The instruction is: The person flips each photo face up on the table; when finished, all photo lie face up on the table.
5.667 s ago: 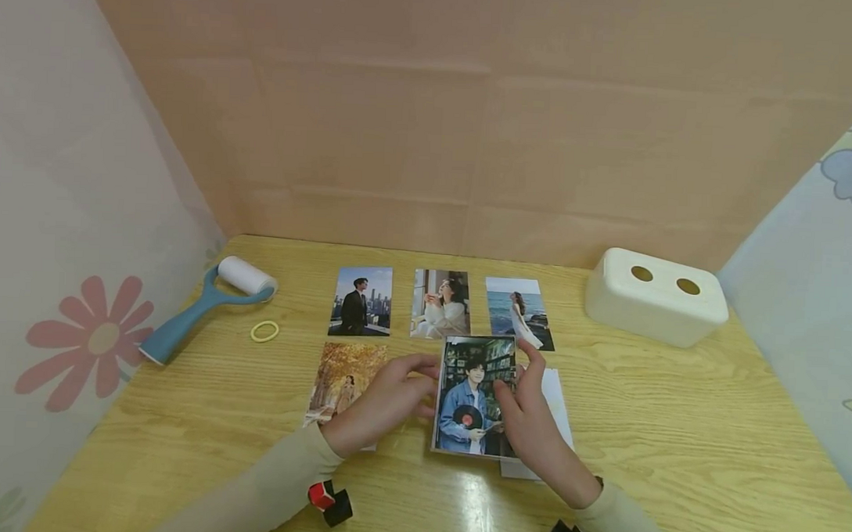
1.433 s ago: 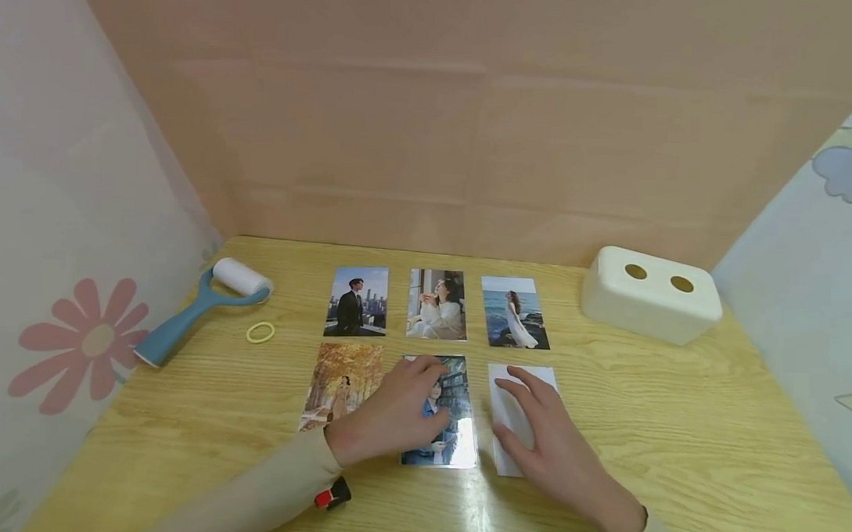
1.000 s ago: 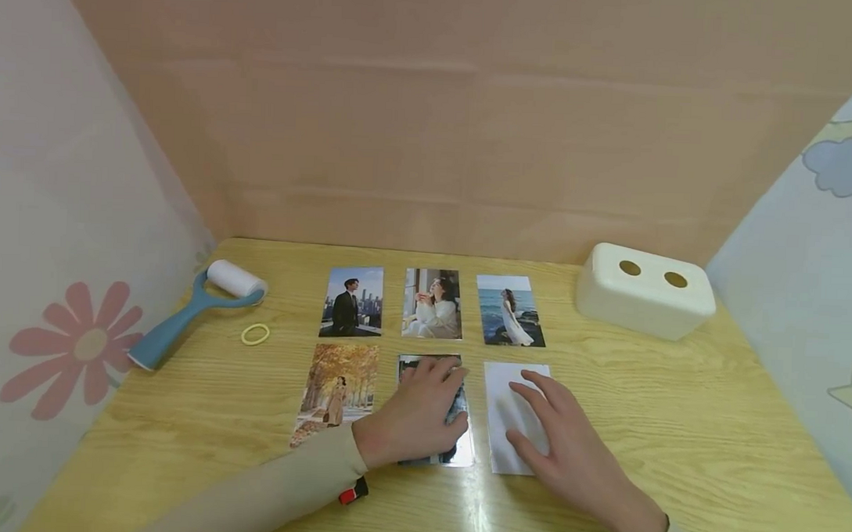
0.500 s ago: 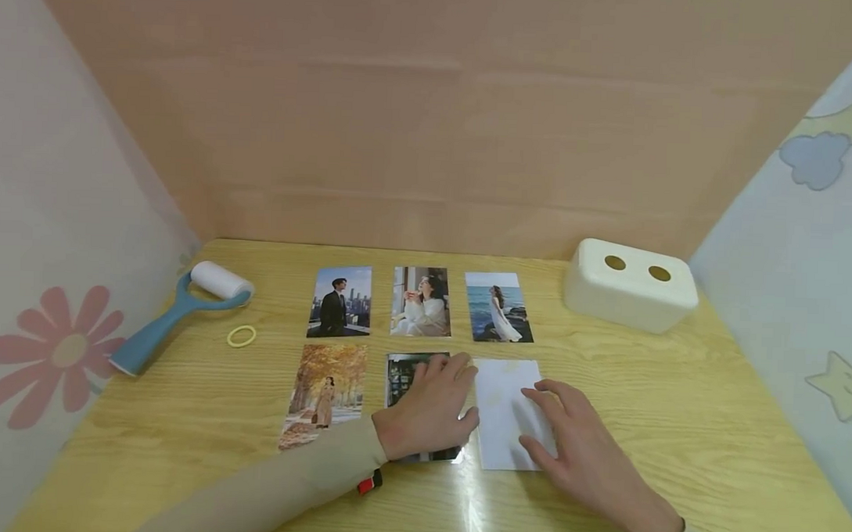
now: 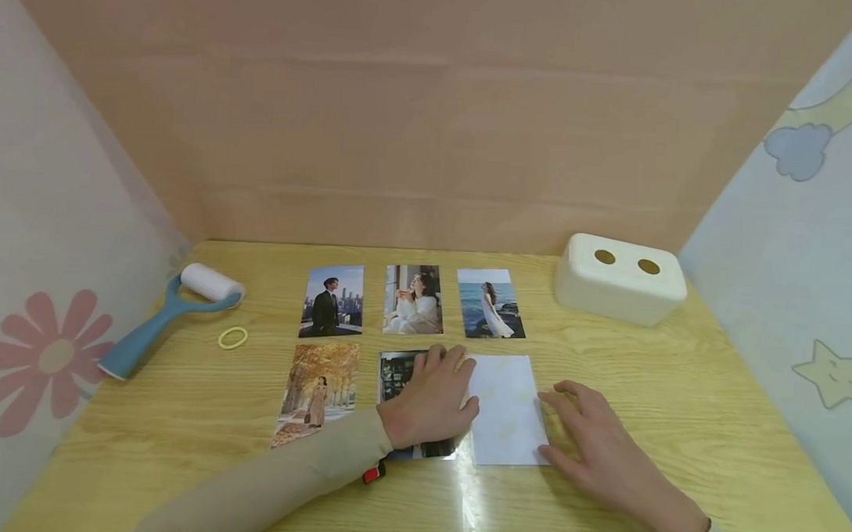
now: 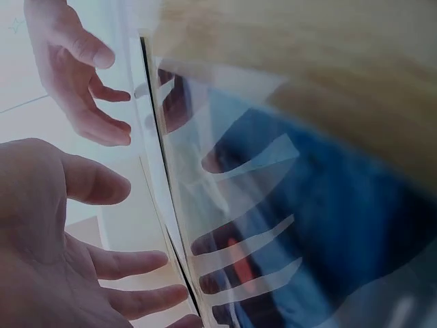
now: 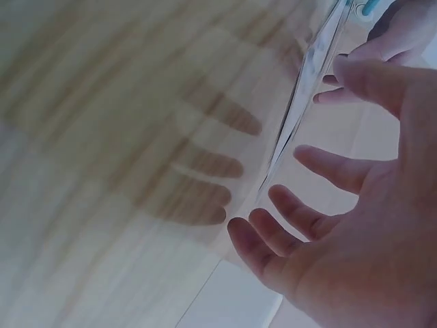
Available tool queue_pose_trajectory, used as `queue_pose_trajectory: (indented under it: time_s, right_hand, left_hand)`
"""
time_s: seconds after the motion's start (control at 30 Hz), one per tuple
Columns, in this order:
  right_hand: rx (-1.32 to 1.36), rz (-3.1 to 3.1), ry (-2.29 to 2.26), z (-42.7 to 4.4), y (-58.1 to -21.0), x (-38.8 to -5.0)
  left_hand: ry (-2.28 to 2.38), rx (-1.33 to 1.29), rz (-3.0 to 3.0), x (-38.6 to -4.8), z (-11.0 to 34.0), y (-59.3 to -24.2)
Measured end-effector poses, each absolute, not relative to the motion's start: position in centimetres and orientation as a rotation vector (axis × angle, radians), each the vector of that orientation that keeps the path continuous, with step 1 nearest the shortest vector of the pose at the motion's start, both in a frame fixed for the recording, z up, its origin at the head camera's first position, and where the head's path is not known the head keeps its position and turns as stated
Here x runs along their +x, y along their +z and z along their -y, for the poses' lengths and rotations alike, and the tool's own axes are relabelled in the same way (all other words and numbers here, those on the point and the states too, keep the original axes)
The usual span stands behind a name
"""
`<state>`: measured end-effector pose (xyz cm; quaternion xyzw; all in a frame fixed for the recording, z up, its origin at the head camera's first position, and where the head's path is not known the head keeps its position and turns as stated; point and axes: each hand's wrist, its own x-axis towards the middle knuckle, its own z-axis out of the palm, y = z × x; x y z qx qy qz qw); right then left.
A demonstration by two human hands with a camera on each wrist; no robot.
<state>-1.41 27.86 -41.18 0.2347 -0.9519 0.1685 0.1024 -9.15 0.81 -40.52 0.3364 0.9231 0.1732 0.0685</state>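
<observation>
My left hand lies over the photo of a person in a dark, shelf-lined room, covering most of it. Its fingers are extended, the tips near the left edge of a white card. My right hand is at that card's right edge, fingers and thumb loosely bent and apart, with nothing gripped. Contact with the card is hard to tell. The left wrist view has the left hand beside a glossy reflecting surface; the right wrist view has the right hand with spread fingers.
An autumn photo lies left of the covered one. Behind are a suit photo, a white-sweater photo and a seaside photo. A lint roller and yellow ring lie left; a white box stands right.
The photo both hands held earlier now lies flat, middle of the front row. Both hands have since shifted right, the right one from over the white card to its right edge. The view has shifted.
</observation>
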Motion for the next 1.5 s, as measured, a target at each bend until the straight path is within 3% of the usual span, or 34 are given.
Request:
queue_pose_trajectory:
  time_s: [1.07,1.5]
  right_hand:
    - [0.698,2.939,0.417,-28.1,-41.1,-1.5]
    - [0.788,2.938,0.454,-27.4,-41.0,-1.6]
  left_hand:
    - [0.657,0.888,-2.680,-9.3,-1.4,-39.5]
    - [0.974,0.814,-2.576,-8.6,-2.0,-38.7]
